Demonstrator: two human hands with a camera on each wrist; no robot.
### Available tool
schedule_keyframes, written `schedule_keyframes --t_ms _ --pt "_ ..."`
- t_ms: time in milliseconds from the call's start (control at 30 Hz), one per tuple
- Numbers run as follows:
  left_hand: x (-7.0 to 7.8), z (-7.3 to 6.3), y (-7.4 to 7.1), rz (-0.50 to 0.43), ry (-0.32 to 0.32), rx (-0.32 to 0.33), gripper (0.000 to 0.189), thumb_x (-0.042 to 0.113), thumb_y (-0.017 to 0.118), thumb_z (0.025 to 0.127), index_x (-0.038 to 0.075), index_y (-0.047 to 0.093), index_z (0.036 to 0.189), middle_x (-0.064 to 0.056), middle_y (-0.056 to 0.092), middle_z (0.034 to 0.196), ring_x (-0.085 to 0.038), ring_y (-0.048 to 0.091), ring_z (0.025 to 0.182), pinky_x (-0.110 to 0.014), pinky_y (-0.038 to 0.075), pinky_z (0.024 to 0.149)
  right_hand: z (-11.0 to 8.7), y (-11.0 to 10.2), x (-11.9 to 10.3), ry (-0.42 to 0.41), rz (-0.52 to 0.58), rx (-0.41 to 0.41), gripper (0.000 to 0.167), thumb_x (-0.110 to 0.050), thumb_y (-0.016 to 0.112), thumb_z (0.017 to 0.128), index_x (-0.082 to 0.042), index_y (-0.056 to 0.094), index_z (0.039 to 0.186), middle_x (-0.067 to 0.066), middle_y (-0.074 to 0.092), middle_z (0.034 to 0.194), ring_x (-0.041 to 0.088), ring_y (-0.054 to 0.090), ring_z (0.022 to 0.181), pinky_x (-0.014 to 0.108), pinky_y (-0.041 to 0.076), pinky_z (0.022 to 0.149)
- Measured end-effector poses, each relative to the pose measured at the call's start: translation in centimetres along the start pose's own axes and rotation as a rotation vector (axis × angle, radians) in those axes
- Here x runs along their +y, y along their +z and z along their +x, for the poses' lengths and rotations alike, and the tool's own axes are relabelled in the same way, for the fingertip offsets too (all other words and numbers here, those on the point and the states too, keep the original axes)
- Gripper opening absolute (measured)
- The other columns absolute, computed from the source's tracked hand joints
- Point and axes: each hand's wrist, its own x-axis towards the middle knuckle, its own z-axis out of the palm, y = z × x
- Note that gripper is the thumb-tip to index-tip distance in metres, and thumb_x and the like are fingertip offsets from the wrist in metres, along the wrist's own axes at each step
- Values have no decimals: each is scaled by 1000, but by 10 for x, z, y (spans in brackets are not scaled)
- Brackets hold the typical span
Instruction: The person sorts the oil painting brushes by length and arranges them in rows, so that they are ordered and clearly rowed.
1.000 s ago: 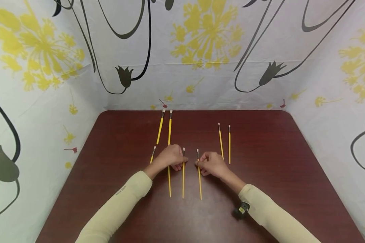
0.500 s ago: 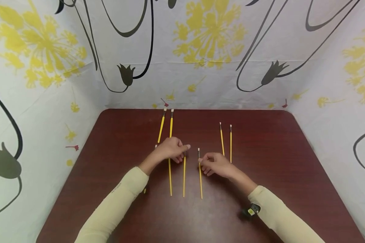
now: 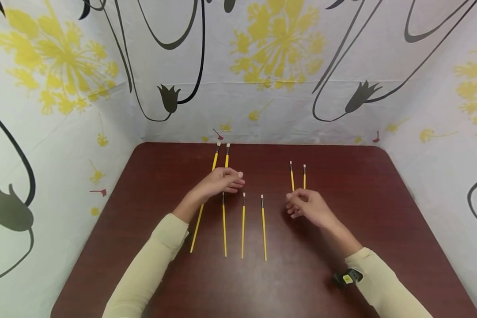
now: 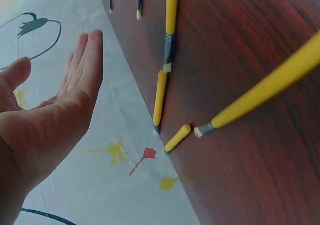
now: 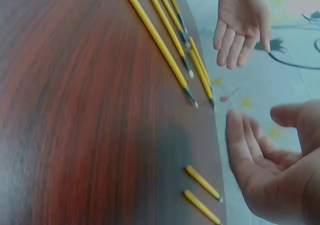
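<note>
Several slim yellow paintbrushes (image 3: 264, 229) with pale bristle tips lie side by side in a front row, bristles toward the back. My left hand (image 3: 221, 181) hovers behind that row, covering the lower parts of two larger paintbrushes (image 3: 227, 160) at the back left. In the left wrist view its fingers (image 4: 90, 67) are straight, the thumb apart, nothing held. My right hand (image 3: 308, 206) is in front of two small paintbrushes (image 3: 292, 179) at the right and hides their lower ends. Its fingers (image 5: 240, 140) are loosely bent with the thumb apart, holding nothing in the right wrist view.
The dark red-brown table (image 3: 342, 168) has rounded back corners. White cloth (image 3: 278, 115) printed with yellow and grey flowers surrounds it at the back and sides. A black device (image 3: 349, 277) sits at my right sleeve.
Both hands have left the two inner front-row brushes, which stay lying in place. My left hand has moved back and slightly left; my right hand has moved right, toward the small pair.
</note>
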Motion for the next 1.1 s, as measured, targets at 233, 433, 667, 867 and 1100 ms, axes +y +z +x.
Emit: schedule_keyframes --t_ms 233,433,667,867,1100 --pt "0 15 9 -165 42 78 53 18 67 105 -2 51 152 -22 57 154 -35 59 143 -49 51 120 2 -17 8 -42 122 261 31 -1 63 103 18 60 128 4 79 96 11 79 87 31 68 85" --pt "5 25 22 -215 52 52 53 15 69 103 -2 51 151 -23 57 155 -38 58 143 -50 49 121 10 -28 17 -46 176 330 35 6 64 100 18 59 132 1 80 97 5 79 90 24 66 87" --pt "11 41 35 -261 43 -5 53 14 69 103 -4 52 149 -23 59 152 -42 54 145 -51 49 121 25 -36 28 -29 207 343 36 5 63 101 19 57 134 -2 79 96 4 78 90 22 66 86" --pt "18 61 50 -262 6 -42 56 11 69 102 -10 49 150 -26 58 151 -42 54 145 -52 48 121 37 -45 33 1 237 367 36 3 63 101 19 57 133 -1 79 90 4 78 85 22 66 84" --pt "29 86 77 -222 6 14 51 5 68 101 -10 52 147 -26 65 144 -39 63 137 -49 53 117 48 -53 34 28 189 367 36 -3 62 105 15 59 135 -2 78 98 3 77 89 23 66 86"
